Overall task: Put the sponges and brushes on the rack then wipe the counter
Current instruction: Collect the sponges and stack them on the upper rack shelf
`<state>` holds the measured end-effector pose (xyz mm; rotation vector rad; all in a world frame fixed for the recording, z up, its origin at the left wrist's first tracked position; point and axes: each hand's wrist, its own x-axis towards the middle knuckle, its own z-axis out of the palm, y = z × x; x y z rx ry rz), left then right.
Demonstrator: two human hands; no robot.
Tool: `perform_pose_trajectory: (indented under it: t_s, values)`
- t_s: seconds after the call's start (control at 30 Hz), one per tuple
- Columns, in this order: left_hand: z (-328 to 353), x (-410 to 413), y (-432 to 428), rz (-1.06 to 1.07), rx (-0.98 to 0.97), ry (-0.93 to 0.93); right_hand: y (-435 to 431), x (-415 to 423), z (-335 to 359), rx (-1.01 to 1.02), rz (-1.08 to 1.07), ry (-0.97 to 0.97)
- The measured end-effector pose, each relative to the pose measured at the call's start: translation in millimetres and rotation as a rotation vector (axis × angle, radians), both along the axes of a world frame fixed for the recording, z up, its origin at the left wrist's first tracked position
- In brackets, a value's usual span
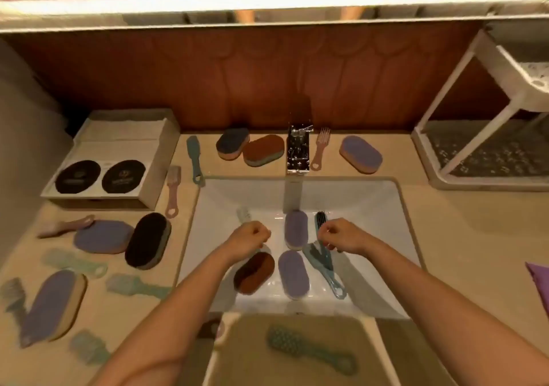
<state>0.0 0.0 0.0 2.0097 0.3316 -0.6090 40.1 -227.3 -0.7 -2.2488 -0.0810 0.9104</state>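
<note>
**Both hands low in the sink, rack far off to your right**

Your left hand (252, 237) is balled up, apparently round the handle of a pale brush (243, 214) whose head pokes out past the knuckles. Your right hand (337, 238) curls its fingers down onto a black-bristled brush (320, 220); whether it actually pinches it, I cannot tell. Three sponges (296, 229) lie between and below your hands in the sink (386, 207).

The brushes should be light, stiff and probably slippery if wet, so grip them mid-handle. The sponges will squash, so squeeze them across the narrow sides. The rack (445, 160) stands well apart on the counter (460, 237).
</note>
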Motion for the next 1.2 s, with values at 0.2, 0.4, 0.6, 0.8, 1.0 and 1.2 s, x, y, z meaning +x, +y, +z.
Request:
perform_pose_trajectory:
  t_s: [0.2,0.4,0.6,0.8,1.0,1.2]
  values:
    - [-70,-25,27,-0.014,0.273,0.159,21,-36,-67,-0.229,0.005,0.098]
    - [-99,-36,40,-0.051,0.304,0.185,51,-50,-100,-0.295,-0.045,0.136]
    - [-114,-34,40,-0.134,0.35,0.258,75,-52,-108,-0.348,-0.121,0.157]
    - [-119,-35,32,-0.24,0.444,0.331,89,-61,-115,-0.377,-0.215,0.155]
    - [-113,-38,35,-0.107,0.261,0.33,92,-62,-104,-0.221,-0.383,0.175]
    - [-80,-40,35,0.034,-0.028,0.368,96,-65,-70,-0.017,-0.434,0.217]
